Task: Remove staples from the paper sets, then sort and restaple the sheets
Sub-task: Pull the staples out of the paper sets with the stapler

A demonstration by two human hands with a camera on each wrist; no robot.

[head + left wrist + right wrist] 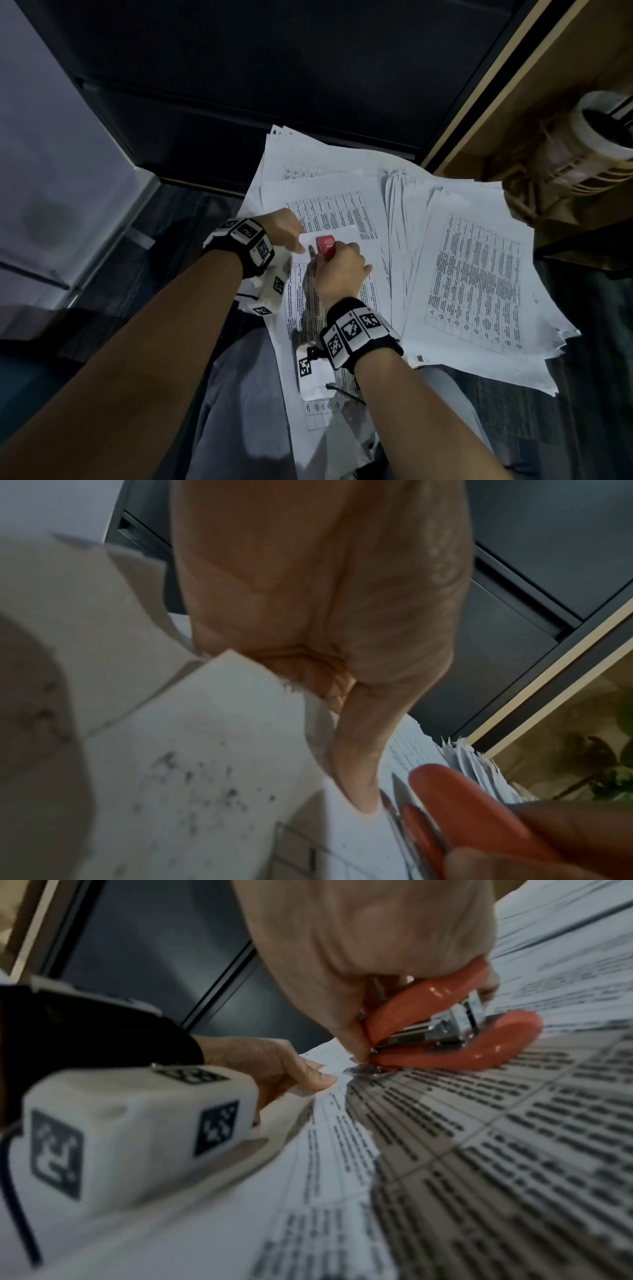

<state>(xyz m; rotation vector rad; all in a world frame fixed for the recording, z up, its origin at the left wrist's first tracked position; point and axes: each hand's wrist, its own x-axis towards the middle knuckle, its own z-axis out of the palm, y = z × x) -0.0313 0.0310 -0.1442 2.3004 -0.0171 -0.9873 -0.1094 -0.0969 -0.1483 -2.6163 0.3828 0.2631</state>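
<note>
The right hand [337, 274] is wrapped tight round a small red plastic stapler [455, 1031], whose metal tail tip rests on the far corner of a white printed paper set [342, 291] lying across the person's lap, near the middle of the head view. At about nine o'clock from the stapler, the left hand [286, 233] pinches that same corner, thumb on top and fingers curled beneath. More white printed sheets [479, 274] lie fanned out at three o'clock, with another stack [308, 161] at twelve.
</note>
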